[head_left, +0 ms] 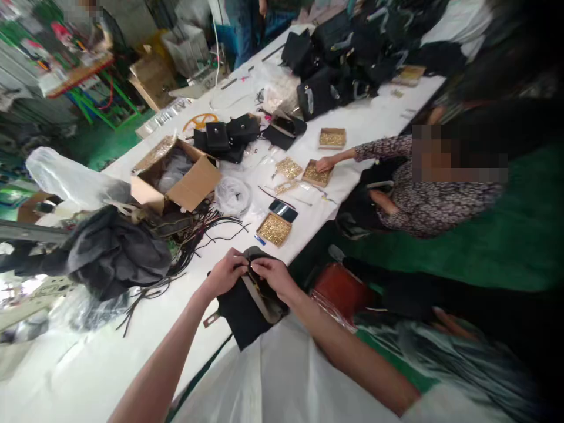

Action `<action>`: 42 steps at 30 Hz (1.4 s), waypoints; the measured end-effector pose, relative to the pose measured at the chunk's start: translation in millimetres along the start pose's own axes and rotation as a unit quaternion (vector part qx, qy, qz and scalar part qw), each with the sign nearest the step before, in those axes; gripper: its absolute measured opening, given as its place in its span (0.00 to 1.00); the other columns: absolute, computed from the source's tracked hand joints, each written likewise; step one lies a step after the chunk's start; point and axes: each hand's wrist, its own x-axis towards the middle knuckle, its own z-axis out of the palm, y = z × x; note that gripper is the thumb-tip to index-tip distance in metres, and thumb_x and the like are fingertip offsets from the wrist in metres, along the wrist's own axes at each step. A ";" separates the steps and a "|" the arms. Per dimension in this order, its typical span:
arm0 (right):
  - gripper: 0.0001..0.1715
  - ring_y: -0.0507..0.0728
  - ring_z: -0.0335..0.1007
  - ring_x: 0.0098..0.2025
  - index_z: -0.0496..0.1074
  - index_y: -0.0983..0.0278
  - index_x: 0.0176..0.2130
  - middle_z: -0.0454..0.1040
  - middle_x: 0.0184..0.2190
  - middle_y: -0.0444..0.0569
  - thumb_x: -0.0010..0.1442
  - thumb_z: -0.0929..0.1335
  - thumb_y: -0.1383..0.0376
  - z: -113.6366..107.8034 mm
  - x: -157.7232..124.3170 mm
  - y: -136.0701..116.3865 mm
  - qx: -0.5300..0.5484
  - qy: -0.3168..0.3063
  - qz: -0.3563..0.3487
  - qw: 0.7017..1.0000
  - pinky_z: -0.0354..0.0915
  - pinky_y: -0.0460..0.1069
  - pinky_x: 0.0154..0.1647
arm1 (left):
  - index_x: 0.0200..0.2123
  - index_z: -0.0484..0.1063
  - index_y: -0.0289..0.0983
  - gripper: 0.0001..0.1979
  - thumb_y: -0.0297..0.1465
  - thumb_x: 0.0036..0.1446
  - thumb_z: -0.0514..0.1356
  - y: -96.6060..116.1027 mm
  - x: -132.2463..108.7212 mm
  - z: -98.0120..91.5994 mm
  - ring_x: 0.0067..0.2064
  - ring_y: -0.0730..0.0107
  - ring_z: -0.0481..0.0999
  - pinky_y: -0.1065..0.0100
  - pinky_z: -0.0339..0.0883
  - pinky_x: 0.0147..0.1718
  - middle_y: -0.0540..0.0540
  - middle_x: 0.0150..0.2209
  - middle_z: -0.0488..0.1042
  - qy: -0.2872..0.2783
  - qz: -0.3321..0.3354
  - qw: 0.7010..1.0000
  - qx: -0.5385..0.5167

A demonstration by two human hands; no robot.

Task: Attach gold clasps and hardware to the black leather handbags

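A black handbag (247, 311) with a grey lining lies at the table's near edge, its mouth towards me. My left hand (228, 272) pinches the bag's upper edge with its fingertips. Close beside it, my right hand (273, 275) is pinched at the same edge, the two sets of fingertips almost meeting. Whether a small part sits between the fingers is too small to tell. A tab with a metal plate (211, 319) sticks out at the bag's left side. Just beyond the bag stands a shallow box of gold-coloured metal pieces (274, 229).
A phone (283, 210) and a blue tool (259, 239) lie by the box. Left are an open carton (176, 176), black cords (207, 229) and grey cloth (114, 252). A co-worker's hand (325, 164) reaches into another box (312, 175). Black bags (326, 88) pile up further back.
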 end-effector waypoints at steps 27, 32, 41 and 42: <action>0.13 0.59 0.78 0.43 0.85 0.58 0.48 0.85 0.44 0.45 0.63 0.77 0.58 -10.3 -7.5 -19.8 -0.140 -0.084 -0.106 0.981 0.71 0.53 0.49 | 0.41 0.84 0.45 0.04 0.32 0.67 0.67 23.8 -11.8 -2.3 0.57 0.52 0.78 0.53 0.72 0.59 0.42 0.55 0.76 0.017 0.011 0.999 -0.025; 0.07 0.57 0.75 0.35 0.84 0.58 0.42 0.83 0.37 0.43 0.63 0.77 0.60 -14.2 -13.9 -25.2 -0.176 -0.085 -0.118 0.973 0.68 0.51 0.40 | 0.39 0.77 0.43 0.02 0.30 0.65 0.67 28.8 -13.3 -5.3 0.60 0.51 0.79 0.52 0.70 0.60 0.45 0.48 0.81 0.042 0.006 0.999 -0.033; 0.08 0.60 0.76 0.42 0.82 0.59 0.40 0.83 0.38 0.45 0.64 0.76 0.58 -9.5 -16.8 -31.7 -0.127 -0.052 -0.125 0.983 0.68 0.53 0.48 | 0.48 0.64 0.45 0.11 0.26 0.65 0.59 31.6 -9.1 4.0 0.54 0.53 0.84 0.54 0.75 0.54 0.44 0.49 0.84 0.113 -0.024 0.993 -0.019; 0.09 0.60 0.76 0.41 0.81 0.60 0.41 0.82 0.37 0.45 0.63 0.76 0.57 -7.2 -14.2 -29.5 -0.108 -0.045 -0.115 0.986 0.68 0.53 0.46 | 0.51 0.65 0.44 0.13 0.26 0.65 0.58 33.3 -5.9 7.5 0.53 0.52 0.84 0.53 0.75 0.53 0.43 0.49 0.84 0.124 -0.027 0.992 -0.007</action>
